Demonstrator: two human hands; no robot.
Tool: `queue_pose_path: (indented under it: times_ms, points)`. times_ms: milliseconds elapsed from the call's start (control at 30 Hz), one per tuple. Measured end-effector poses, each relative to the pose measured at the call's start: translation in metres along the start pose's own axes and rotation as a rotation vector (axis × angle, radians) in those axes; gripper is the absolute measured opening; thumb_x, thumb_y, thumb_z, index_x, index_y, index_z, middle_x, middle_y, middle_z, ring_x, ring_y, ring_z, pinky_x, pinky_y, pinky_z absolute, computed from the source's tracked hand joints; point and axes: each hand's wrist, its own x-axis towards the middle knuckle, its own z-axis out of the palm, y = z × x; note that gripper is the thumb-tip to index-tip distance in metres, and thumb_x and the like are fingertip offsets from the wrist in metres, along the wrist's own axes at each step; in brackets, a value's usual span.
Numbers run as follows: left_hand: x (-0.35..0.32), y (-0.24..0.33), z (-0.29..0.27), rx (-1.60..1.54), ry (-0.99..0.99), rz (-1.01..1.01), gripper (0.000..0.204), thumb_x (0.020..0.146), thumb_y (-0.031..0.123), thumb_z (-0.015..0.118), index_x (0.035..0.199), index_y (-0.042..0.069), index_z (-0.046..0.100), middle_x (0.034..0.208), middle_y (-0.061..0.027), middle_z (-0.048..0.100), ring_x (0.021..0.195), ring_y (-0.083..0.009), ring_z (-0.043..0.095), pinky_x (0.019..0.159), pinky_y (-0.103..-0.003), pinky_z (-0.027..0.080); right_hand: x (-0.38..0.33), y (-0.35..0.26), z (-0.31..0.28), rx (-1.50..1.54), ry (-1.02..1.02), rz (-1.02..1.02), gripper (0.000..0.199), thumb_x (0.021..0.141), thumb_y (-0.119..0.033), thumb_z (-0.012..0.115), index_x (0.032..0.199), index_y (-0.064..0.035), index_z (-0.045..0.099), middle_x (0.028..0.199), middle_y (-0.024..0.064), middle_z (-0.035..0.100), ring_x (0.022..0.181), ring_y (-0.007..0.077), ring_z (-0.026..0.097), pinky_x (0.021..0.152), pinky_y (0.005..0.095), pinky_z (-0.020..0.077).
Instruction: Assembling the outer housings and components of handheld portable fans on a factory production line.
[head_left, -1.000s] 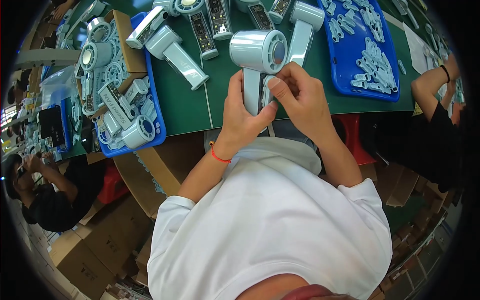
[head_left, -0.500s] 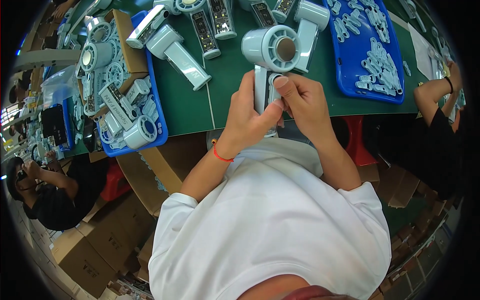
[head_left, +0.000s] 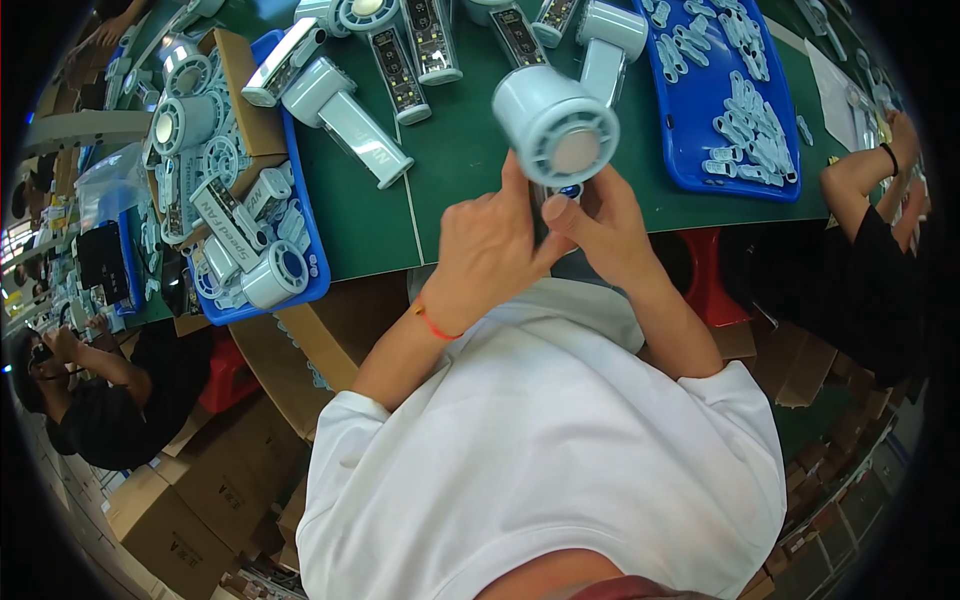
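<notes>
Over the table's near edge, both my hands hold a pale blue handheld fan (head_left: 556, 125) with a cylindrical head and a ringed grille around a light round centre. The head points up and tilts toward me, hiding most of the handle. My left hand (head_left: 488, 245) is closed around the left side of the handle. From the other side my right hand (head_left: 612, 230) grips it, its thumb close to a small dark blue spot below the head. Several similar fans lie beyond, one on its side (head_left: 350, 115) and one showing a circuit board in its handle (head_left: 398, 75).
On the right, a blue tray (head_left: 688, 178) carries several piles of small pale clips (head_left: 745, 125). Another blue tray (head_left: 318, 275) at left holds fan parts and a cardboard box (head_left: 252, 110). People sit at both sides; a red stool (head_left: 708, 280) stands under the green table (head_left: 450, 185).
The fan has tipped so its head swings toward me and the grille faces me more; its handle is now mostly hidden. My hands have turned with it, sinking slightly. The whole view shifted a little.
</notes>
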Motion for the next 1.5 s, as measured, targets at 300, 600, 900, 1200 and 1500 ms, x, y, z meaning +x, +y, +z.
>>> queue_pose_path:
  times_ms: [300, 600, 900, 1200, 1500]
  points:
    - [-0.002, 0.014, -0.009, 0.419, 0.078, 0.254, 0.055, 0.059, 0.027, 0.076, 0.109, 0.013, 0.06, 0.112, -0.0016, 0.052, 0.106, -0.0244, 0.045, 0.089, -0.047, 0.031, 0.004, 0.006, -0.02, -1.227, -0.02, -0.449, 0.063, 0.057, -0.007, 0.075, 0.117, -0.0055, 0.055, 0.105, 0.0104, 0.058, 0.094, 0.0275, 0.056, 0.076, 0.0355, 0.0438]
    - [0.012, -0.003, 0.001, 0.508, -0.023, 0.334, 0.049, 0.063, 0.03, 0.075, 0.108, 0.015, 0.06, 0.107, 0.0048, 0.054, 0.105, -0.0236, 0.045, 0.08, -0.043, 0.03, -0.024, 0.017, -0.047, -1.097, 0.076, -0.409, 0.055, 0.066, -0.009, 0.071, 0.118, -0.0034, 0.054, 0.116, 0.0119, 0.053, 0.102, 0.0313, 0.051, 0.088, 0.0377, 0.0396]
    - [0.028, -0.013, 0.007, 0.489, -0.037, 0.494, 0.041, 0.062, 0.028, 0.072, 0.098, 0.01, 0.061, 0.095, -0.0005, 0.059, 0.095, -0.0235, 0.051, 0.083, -0.047, 0.036, -0.017, 0.041, -0.043, -1.102, 0.201, -0.599, 0.048, 0.069, -0.012, 0.07, 0.114, -0.0007, 0.056, 0.113, 0.0133, 0.056, 0.101, 0.0307, 0.053, 0.085, 0.0389, 0.0416]
    - [0.022, -0.015, 0.012, 0.556, 0.025, 0.54, 0.039, 0.067, 0.029, 0.068, 0.098, 0.007, 0.062, 0.095, -0.004, 0.058, 0.095, -0.0267, 0.053, 0.085, -0.049, 0.04, -0.021, 0.047, -0.042, -1.195, 0.265, -0.639, 0.043, 0.075, -0.017, 0.065, 0.115, -0.0038, 0.056, 0.11, 0.0109, 0.057, 0.099, 0.0296, 0.053, 0.084, 0.0401, 0.0407]
    - [0.019, -0.031, 0.029, 0.509, 0.125, 0.581, 0.036, 0.068, 0.03, 0.066, 0.095, 0.006, 0.064, 0.091, -0.0053, 0.059, 0.092, -0.0277, 0.053, 0.081, -0.046, 0.042, -0.018, 0.065, -0.042, -1.12, 0.302, -0.67, 0.039, 0.075, -0.01, 0.064, 0.112, -0.0011, 0.059, 0.11, 0.0122, 0.058, 0.098, 0.0306, 0.054, 0.085, 0.0381, 0.0421]
